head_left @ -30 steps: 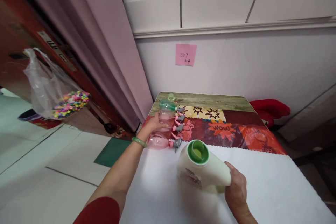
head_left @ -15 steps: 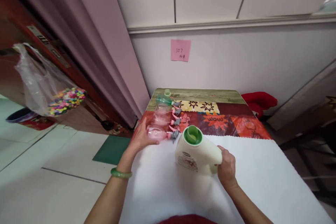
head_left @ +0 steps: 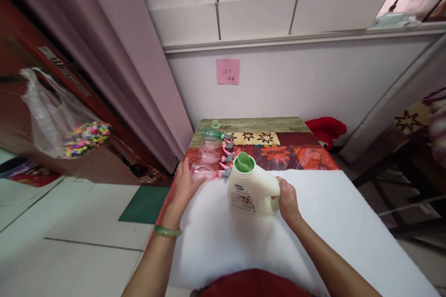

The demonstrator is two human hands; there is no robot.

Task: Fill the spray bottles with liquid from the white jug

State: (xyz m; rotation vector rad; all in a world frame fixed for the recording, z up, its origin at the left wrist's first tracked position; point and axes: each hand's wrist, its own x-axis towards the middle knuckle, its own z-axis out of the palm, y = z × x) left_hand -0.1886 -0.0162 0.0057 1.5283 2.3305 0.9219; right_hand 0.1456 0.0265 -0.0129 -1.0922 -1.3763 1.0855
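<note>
My right hand (head_left: 288,200) is closed around the handle of a cream-coloured detergent jug (head_left: 242,190). The jug stands roughly upright over the white cloth, its green spout uncovered; I cannot tell whether its base touches the cloth. My left hand (head_left: 184,183), wearing a green bangle, is spread beside the base of the nearest pink spray bottle (head_left: 204,171), thumb apart from the fingers; contact is unclear. More clear pink spray bottles (head_left: 209,152) and a green spray bottle (head_left: 211,133) lie in a row behind it, grey-and-pink trigger heads pointing right. A pale green cap (head_left: 215,124) sits behind them.
White cloth (head_left: 313,222) covers the near table, with a patterned cover (head_left: 296,158) beyond. A wall with a pink note (head_left: 228,72) closes the back. On the left hangs a plastic bag of colourful pieces (head_left: 87,139). A red item (head_left: 324,130) is behind the table's right corner.
The view has shifted to the right. The jug and my right hand have moved slightly left and away from me, closer to the bottles. My left hand stays by the nearest bottle.
</note>
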